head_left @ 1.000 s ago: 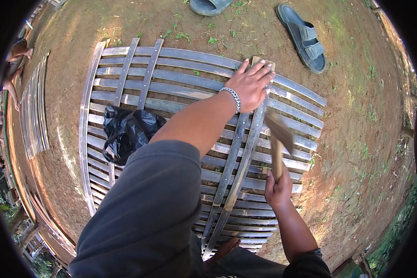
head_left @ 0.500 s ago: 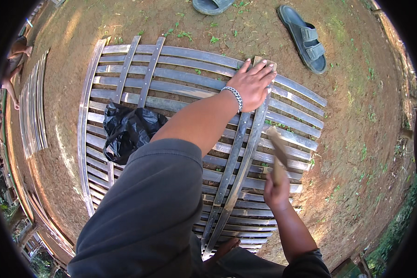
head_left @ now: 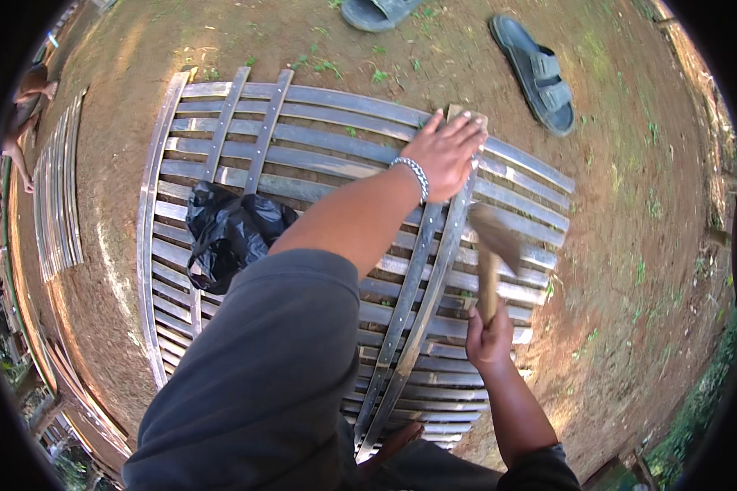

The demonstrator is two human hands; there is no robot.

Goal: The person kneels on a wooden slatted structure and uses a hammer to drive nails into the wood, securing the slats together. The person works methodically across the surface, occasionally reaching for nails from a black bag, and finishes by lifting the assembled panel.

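Note:
My left hand [head_left: 444, 155], with a chain bracelet at the wrist, lies flat with fingers stretched out on the far end of a wooden strip [head_left: 424, 327]. That strip runs lengthwise across a large panel of spaced slats [head_left: 336, 168] on the ground. Close beside it is a parallel strip [head_left: 401, 307] dotted with nail heads. My right hand [head_left: 490, 337] is closed round the wooden handle of a hammer [head_left: 488, 282]. The hammer's head, blurred by motion, hovers over the slats to the right of the strip. Under my left palm the strip is hidden.
A crumpled black plastic bag [head_left: 236, 233] rests on the panel's left part. Beyond the far edge lie two dark sandals, one at right [head_left: 536, 78], one at top [head_left: 377, 11]. Another slatted panel [head_left: 60, 192] lies at far left, near a person's bare limbs [head_left: 20, 131].
The hammer's head has swung slightly up and away from me, its handle now more upright. My left hand stays pressed on the strip.

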